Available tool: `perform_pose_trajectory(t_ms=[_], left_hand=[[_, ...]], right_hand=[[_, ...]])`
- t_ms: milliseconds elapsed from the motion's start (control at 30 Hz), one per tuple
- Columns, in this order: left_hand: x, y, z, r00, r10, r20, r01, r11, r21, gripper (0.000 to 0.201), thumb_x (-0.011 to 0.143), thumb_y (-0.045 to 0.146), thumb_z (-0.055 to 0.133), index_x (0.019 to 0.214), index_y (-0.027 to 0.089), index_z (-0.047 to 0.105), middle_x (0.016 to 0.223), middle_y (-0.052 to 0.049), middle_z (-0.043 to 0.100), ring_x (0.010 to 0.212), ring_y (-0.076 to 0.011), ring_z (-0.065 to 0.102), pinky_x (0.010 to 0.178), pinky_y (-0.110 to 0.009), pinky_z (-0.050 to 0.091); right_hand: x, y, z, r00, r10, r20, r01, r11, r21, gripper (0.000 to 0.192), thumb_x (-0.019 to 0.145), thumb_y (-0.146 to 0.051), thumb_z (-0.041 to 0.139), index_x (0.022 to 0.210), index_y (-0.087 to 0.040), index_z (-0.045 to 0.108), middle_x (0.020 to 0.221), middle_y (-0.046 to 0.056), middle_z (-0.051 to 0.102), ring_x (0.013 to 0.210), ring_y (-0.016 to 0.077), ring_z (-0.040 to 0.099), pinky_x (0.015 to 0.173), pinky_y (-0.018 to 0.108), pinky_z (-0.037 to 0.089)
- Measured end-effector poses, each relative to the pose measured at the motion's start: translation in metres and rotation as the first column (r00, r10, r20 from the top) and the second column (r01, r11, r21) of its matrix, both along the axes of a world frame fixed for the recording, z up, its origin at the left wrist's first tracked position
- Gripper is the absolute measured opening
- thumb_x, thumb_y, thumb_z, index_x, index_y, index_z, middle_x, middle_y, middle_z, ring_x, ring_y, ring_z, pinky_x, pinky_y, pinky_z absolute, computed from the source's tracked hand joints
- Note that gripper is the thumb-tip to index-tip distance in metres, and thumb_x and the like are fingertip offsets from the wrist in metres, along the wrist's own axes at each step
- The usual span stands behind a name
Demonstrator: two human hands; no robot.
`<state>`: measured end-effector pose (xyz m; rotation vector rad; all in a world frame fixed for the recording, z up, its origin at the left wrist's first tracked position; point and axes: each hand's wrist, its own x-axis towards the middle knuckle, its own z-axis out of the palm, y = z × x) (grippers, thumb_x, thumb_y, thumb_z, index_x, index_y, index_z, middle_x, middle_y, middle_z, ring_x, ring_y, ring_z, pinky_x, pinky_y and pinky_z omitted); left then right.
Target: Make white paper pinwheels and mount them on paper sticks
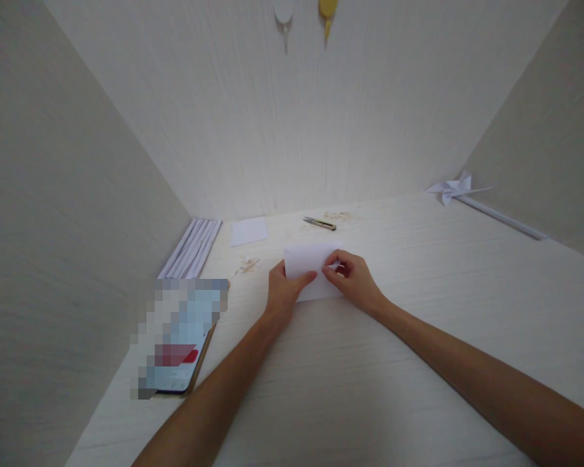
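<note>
A folded sheet of white paper [309,267] lies on the pale wooden table [418,311], around the middle of it and a little toward the far edge. The left hand [283,289] presses on the sheet's near left part, its thumb stretched flat across the paper and its other fingers curled beside it. The right hand [353,277] pinches the sheet's right edge between thumb and bent fingertips.

Beyond the sheet, near the far edge, lie a small pair of snips [320,224] and a smaller white paper square [248,231]. In the far left corner a bundle of rolled white paper sticks [191,249] rests against the side wall. A phone [180,340] lies by the left edge. A white paper pinwheel [453,188] on a stick lies in the far right corner.
</note>
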<state>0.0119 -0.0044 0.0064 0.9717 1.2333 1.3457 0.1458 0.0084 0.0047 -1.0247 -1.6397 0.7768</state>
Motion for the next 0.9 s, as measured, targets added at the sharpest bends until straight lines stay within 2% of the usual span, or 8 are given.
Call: perform_pose_trajectory(t_ms=[200, 600, 767, 900], left_hand=[[0.0009, 0.0001, 0.0021, 0.999, 0.010, 0.036, -0.009, 1.000, -0.017, 0.034, 0.045, 0.019, 0.072, 0.076, 0.013, 0.062, 0.074, -0.005, 0.066, 0.062, -0.0164, 0.059, 0.063, -0.032, 0.047], [0.0010, -0.0009, 0.0024, 0.996, 0.007, 0.089, -0.007, 1.000, 0.003, 0.032, 0.045, 0.022, 0.072, 0.074, 0.014, 0.062, 0.070, -0.005, 0.066, 0.060, -0.0168, 0.058, 0.060, -0.031, 0.047], [0.0036, -0.0020, 0.0048, 0.991, 0.043, 0.128, -0.040, 0.999, -0.020, 0.029, 0.045, 0.019, 0.072, 0.072, 0.014, 0.063, 0.068, -0.003, 0.066, 0.059, -0.0153, 0.058, 0.060, -0.030, 0.046], [0.0023, -0.0013, 0.0036, 0.990, 0.021, 0.136, -0.020, 1.000, -0.013, 0.029, 0.045, 0.020, 0.072, 0.072, 0.013, 0.063, 0.069, -0.003, 0.066, 0.059, -0.0146, 0.058, 0.060, -0.029, 0.046]], right_hand=[[-0.0005, -0.0031, -0.0008, 0.994, -0.056, 0.095, 0.041, 0.987, 0.158, 0.006, 0.066, -0.014, 0.050, 0.061, -0.017, 0.051, 0.061, 0.000, 0.052, 0.056, 0.0099, 0.048, 0.050, 0.022, 0.040], [-0.0001, -0.0075, 0.0032, 0.969, -0.126, 0.211, 0.057, 0.950, 0.307, 0.011, 0.071, -0.017, 0.050, 0.060, -0.020, 0.049, 0.059, 0.000, 0.053, 0.056, 0.0114, 0.048, 0.052, 0.024, 0.040], [-0.0007, -0.0084, 0.0037, 0.967, -0.129, 0.219, 0.051, 0.942, 0.330, 0.012, 0.072, -0.016, 0.049, 0.060, -0.020, 0.049, 0.059, 0.000, 0.053, 0.056, 0.0115, 0.048, 0.052, 0.024, 0.039], [-0.0010, -0.0081, 0.0041, 0.972, -0.114, 0.207, 0.041, 0.944, 0.327, 0.011, 0.071, -0.015, 0.049, 0.061, -0.019, 0.049, 0.060, 0.000, 0.053, 0.057, 0.0111, 0.048, 0.052, 0.023, 0.040]])
